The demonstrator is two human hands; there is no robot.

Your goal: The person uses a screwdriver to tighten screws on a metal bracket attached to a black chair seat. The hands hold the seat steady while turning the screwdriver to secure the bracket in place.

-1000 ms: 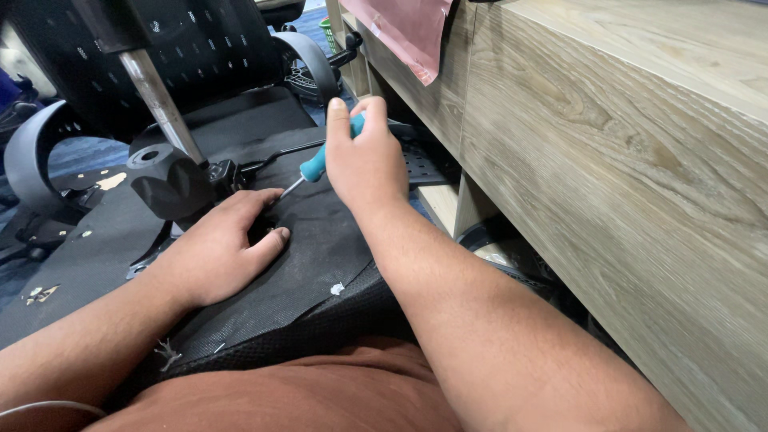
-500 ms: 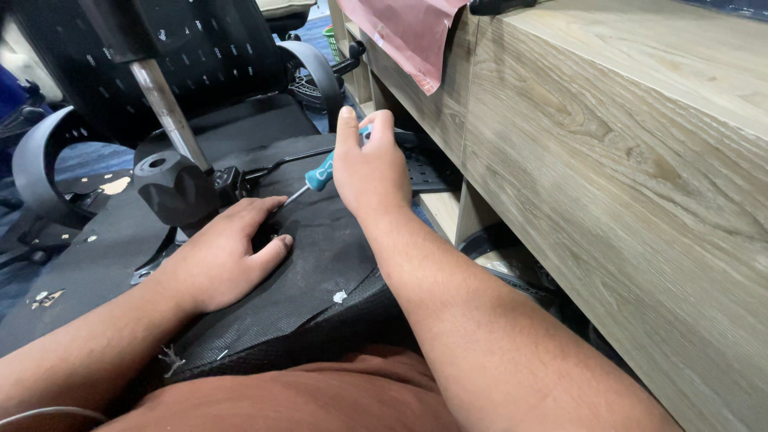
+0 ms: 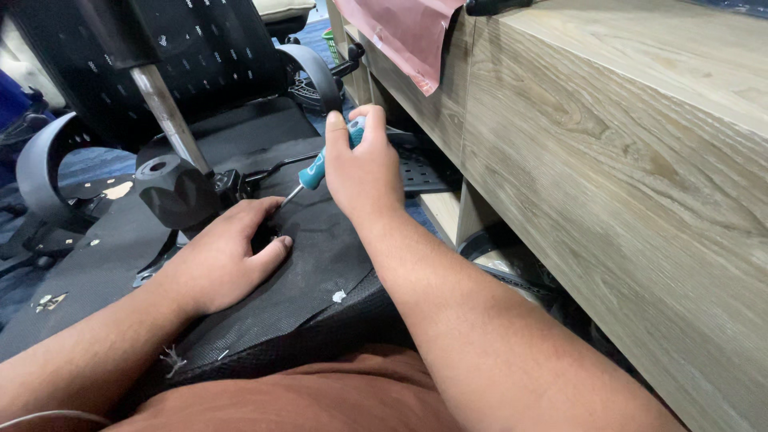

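My right hand (image 3: 364,172) grips a teal-handled screwdriver (image 3: 320,166), its shaft slanting down-left to a spot on the black underside of an upturned office chair seat (image 3: 320,256). My left hand (image 3: 224,260) lies flat on that black fabric, fingers curled beside the screwdriver tip. The tip itself is hidden by my left fingers. Just left of my left hand sits the chair's black mechanism block (image 3: 172,192), with a metal gas-lift column (image 3: 164,108) rising from it.
A wood-grain desk panel (image 3: 624,192) runs along the right, a pink sheet (image 3: 400,36) hanging over its edge. A black mesh chair back (image 3: 216,48) and curved armrests (image 3: 40,172) (image 3: 312,68) stand behind. Small bits of debris (image 3: 48,302) lie at left.
The view has shifted slightly. My right hand with the screwdriver has turned a little while its tip stays at the same spot; my left hand stays pressed on the fabric.
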